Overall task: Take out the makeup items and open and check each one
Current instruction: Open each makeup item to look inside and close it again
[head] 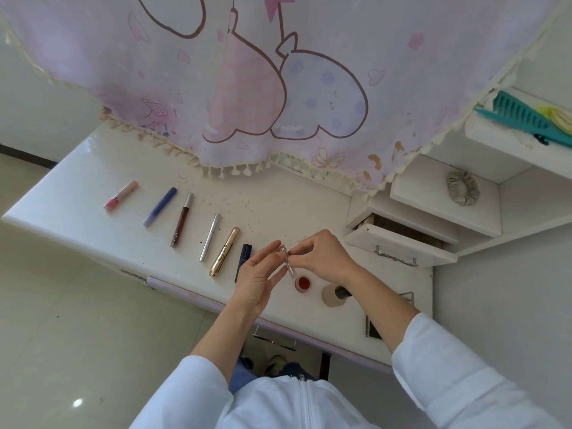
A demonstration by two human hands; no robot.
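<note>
A pink cartoon-print curtain (247, 88) with a tasselled hem is seen hanging over the back of a white dressing table (77, 224). Stepped white shelves (433, 193) are set at the right, and a drawer (399, 247) beneath them is left partly open. A teal comb (523, 119) is laid on the upper shelf, and a grey scrunchie (463, 191) on the one below.

Six tubes are lined up across the tabletop, well apart from one another: a pink lip gloss (120, 195), a blue tube (159, 206), a dark red gloss (181, 219) with a silver cap, a slim silver tube (210, 237), a gold tube (225, 251) and a navy tube (243, 261), the last partly hidden by the left hand (260, 278). Nearer the right, a beige bottle (332, 295) with a dark cap is laid on its side, and a small pot of red colour (302, 283) is left uncovered just beside it.

A small clear makeup item (287, 261) is held above the tabletop, just over the red pot, between both hands. It is pinched near its upper end by the curled fingers of the right hand (322, 258). The left hand's fingers are spread wide and nearly straight, with their tips at the item; whether it is pressed by them cannot be told.
</note>
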